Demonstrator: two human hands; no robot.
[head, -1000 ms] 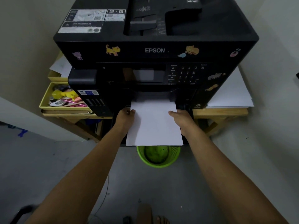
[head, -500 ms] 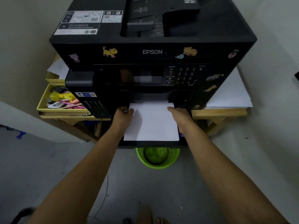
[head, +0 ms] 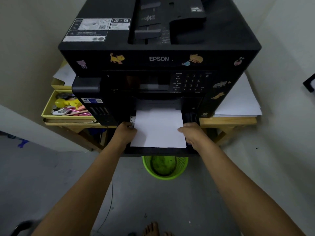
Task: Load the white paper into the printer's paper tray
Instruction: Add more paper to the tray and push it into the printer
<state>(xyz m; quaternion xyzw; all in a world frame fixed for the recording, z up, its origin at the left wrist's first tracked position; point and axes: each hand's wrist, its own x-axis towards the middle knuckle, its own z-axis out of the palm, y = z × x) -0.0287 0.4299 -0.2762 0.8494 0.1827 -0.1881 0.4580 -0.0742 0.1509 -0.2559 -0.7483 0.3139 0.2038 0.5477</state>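
1. Since the frame a second ago, the white paper [head: 158, 129] has gone further into the printer [head: 158, 58]: its near edge, which then overhung the front of the paper tray [head: 158, 151], now lies inside the tray's front lip, and both hands have moved forward with it.
2. The printer, a black machine with animal stickers on its front, stands on a wooden table [head: 226, 120]. A yellow box of odds and ends [head: 68, 106] sits to its left and a stack of white sheets [head: 238, 103] to its right.
3. The paper tray is pulled out at the bottom front, over a green basket [head: 164, 167] on the floor.
4. The white paper lies flat in the tray, its far edge under the printer's body and its near part still showing.
5. The left hand [head: 125, 133] rests at the paper's left edge with its fingers curled over that edge, apparently gripping or steadying it; the exact hold is hidden.
6. The right hand [head: 191, 133] holds the right edge, thumb on top and fingers underneath or beside it.
7. By my judgement the paper is nearly seated. What is left is to square it against the guides, let go, and push the tray shut.
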